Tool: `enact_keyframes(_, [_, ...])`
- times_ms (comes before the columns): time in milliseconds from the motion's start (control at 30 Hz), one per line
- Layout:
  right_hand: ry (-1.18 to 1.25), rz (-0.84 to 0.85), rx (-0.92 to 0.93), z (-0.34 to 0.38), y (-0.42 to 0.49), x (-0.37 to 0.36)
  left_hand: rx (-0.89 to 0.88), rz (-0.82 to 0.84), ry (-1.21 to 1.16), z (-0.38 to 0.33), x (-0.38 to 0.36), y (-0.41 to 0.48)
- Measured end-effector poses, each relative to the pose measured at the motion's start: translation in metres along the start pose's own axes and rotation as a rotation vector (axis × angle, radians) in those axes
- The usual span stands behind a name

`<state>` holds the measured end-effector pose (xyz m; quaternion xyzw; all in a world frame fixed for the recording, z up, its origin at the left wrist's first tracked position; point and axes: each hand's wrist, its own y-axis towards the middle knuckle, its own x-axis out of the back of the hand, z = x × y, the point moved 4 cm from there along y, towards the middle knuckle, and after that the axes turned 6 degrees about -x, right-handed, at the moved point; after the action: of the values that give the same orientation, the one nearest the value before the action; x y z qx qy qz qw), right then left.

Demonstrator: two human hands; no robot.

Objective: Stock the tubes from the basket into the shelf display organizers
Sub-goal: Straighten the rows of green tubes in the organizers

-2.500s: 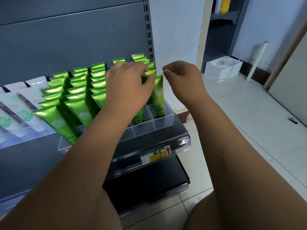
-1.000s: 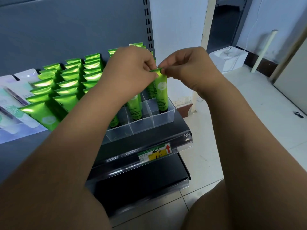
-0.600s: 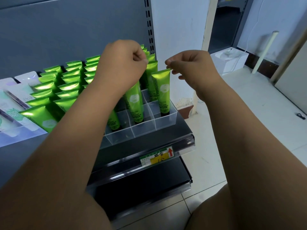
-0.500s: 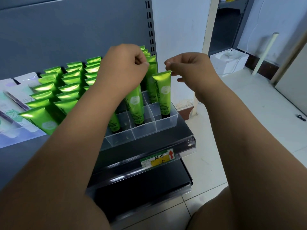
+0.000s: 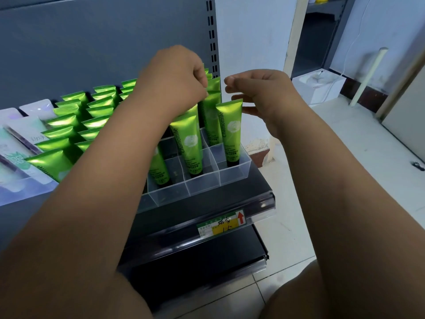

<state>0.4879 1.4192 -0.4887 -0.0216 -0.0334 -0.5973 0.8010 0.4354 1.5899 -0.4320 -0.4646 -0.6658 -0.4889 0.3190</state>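
Several rows of green Chamomile tubes [image 5: 69, 125] stand in a clear divided organizer [image 5: 232, 178] on the dark shelf. My left hand [image 5: 174, 79] is curled over the top of a green tube [image 5: 188, 143] standing in the middle front compartment and seems to pinch its crimped end. My right hand [image 5: 262, 93] hovers with loose fingers just right of the top of the front-right tube [image 5: 230, 132], apart from it. That tube stands upright in the corner compartment. The basket is out of view.
White and purple tubes [image 5: 18, 143] fill another clear organizer at the left. A price label [image 5: 220, 224] sits on the shelf rail, with a lower dark shelf [image 5: 195, 268] beneath. A white box [image 5: 319, 86] stands on the tiled floor to the right.
My right hand has let go of the front-right tube, which now stands in its compartment, and has drawn slightly right. My left hand stays over the middle tube.
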Motion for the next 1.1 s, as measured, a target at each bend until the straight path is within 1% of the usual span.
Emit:
enact_keyframes(200, [0.033, 0.055, -0.048, 0.004, 0.005, 0.002, -0.015, -0.006, 0.019, -0.002, -0.009, 0.005])
enact_keyframes(300, [0.027, 0.04, -0.058, 0.005, 0.007, 0.003, -0.045, -0.034, 0.007, -0.005, -0.01, 0.007])
enact_keyframes(500, [0.019, 0.03, -0.079, 0.003, 0.012, 0.005, -0.067, -0.04, 0.018, -0.011, -0.014, 0.007])
enact_keyframes(633, [0.007, 0.057, -0.063, -0.002, 0.012, 0.003, -0.057, -0.021, 0.027, -0.013, -0.013, 0.008])
enact_keyframes(867, [-0.014, 0.047, -0.035, -0.005, 0.012, 0.004, -0.044, -0.01, 0.026, -0.017, -0.013, 0.007])
enact_keyframes(1100, [-0.004, 0.03, -0.026, -0.005, 0.012, 0.005, -0.025, -0.017, -0.063, -0.014, -0.011, 0.004])
